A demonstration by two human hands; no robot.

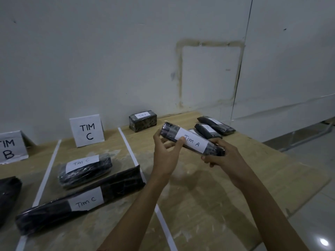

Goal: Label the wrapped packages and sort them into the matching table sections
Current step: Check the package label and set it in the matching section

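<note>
Both forearms come in from the bottom edge. Left hand [165, 151] pinches the held package [170, 130] near its left end, thumb tip on the edge of its paper label [192, 142]. Right hand [220, 154] wraps the right end, fingers curled under. The package is dark and film-wrapped, tilted down to the right, in the air over the rightmost section of the table [235, 187]. The label is handwritten: "Tim A".

Left of the near tape strip [130, 151] is the C section:
- long package [117, 185] lies diagonal, label "Tim C"
- short package [87, 173] just behind it, label "Tim C"
- folded sign card [87, 131] at the wall, "TIM C"

Past the second tape strip [47, 171]: sign card "TIM B" [10, 147] (the T is cut by the frame edge) and a dark package [7, 194] at the left edge.

Rightmost section: block package [143, 122] against the wall, with a small label that starts "Tim" (rest too blurred). Slim packages [215, 125] lie side by side at the far right corner; their white labels are unreadable.
</note>
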